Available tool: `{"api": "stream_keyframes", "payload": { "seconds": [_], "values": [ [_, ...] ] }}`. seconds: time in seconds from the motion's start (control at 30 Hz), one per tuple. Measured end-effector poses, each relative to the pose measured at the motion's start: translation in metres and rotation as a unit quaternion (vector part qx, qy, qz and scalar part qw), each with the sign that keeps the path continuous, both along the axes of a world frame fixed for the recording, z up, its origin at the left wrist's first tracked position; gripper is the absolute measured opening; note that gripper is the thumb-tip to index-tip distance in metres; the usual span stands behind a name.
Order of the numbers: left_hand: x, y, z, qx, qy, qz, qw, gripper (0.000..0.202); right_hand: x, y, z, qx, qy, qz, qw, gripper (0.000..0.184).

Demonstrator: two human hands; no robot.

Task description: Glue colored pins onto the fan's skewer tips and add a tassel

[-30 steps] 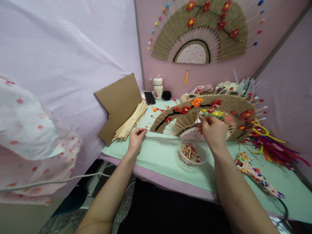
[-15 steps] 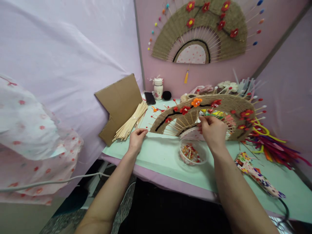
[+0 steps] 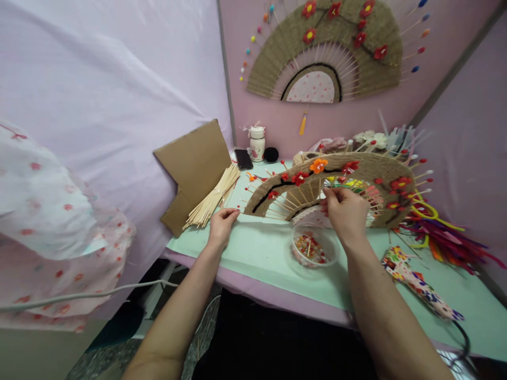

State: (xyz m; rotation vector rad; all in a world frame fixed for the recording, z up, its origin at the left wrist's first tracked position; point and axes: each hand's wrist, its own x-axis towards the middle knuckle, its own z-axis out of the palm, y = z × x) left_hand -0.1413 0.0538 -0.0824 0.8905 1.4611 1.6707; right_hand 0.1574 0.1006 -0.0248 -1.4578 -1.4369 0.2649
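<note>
The twine fan (image 3: 368, 166) stands on edge near the middle of the counter (image 3: 261, 253), its arc upward and its flat side tilted toward the camera. A brown twine band covers bare wooden ribs, with a black cord branch, red flowers and one orange flower (image 3: 319, 165) on it, and bead-tipped ribs stick out past the rim.

The left hand (image 3: 222, 224) rests on the counter at the fan's lower left corner, its fingers (image 3: 229, 212) pinched together on the ends of the lowest ribs. The right hand (image 3: 346, 211) is raised in front of the fan's middle, its fingers (image 3: 330, 192) drawn together against the ribs just below the band. Whether they nip a rib or something smaller cannot be told.

Just below the right hand a clear bowl (image 3: 334, 248) of mixed beads sits on the counter. To the left lie a bundle of sticks (image 3: 212, 198) and a cardboard sheet (image 3: 194, 163) leaning on the drape. Behind are a phone (image 3: 243, 158) and a white jar (image 3: 257, 143). To the right lie coloured strips (image 3: 447, 240) and a patterned glue gun (image 3: 415, 285). A finished fan (image 3: 328, 47) hangs on the pink wall.
</note>
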Motion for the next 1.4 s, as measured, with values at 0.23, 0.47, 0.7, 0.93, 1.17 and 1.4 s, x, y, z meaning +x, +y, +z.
{"api": "stream_keyframes", "payload": {
  "seconds": [0.23, 0.47, 0.7, 0.93, 1.17, 1.4],
  "values": [
    [0.005, -0.001, 0.007, -0.007, -0.043, -0.017, 0.999, 0.033, -0.002, -0.002, 0.002, -0.002, 0.011, 0.0, 1.0, 0.04],
    [0.007, -0.004, 0.013, -0.013, -0.076, -0.037, 0.996, 0.039, -0.002, -0.003, 0.003, 0.0, 0.013, -0.002, 1.0, 0.038],
    [0.007, -0.004, 0.012, -0.014, -0.084, -0.039, 0.996, 0.036, -0.003, -0.005, 0.005, 0.0, 0.006, -0.006, 1.0, 0.043],
    [0.006, -0.005, 0.012, -0.02, -0.085, -0.058, 0.994, 0.032, -0.003, -0.005, 0.006, -0.007, 0.019, -0.003, 1.0, 0.04],
    [0.006, -0.006, 0.012, -0.029, -0.09, -0.075, 0.993, 0.027, -0.002, -0.002, 0.003, -0.004, 0.027, 0.004, 1.0, 0.042],
    [0.006, -0.004, 0.01, -0.017, -0.106, -0.076, 0.991, 0.026, -0.004, -0.005, 0.005, -0.005, 0.034, 0.004, 0.999, 0.043]
  ]
}}
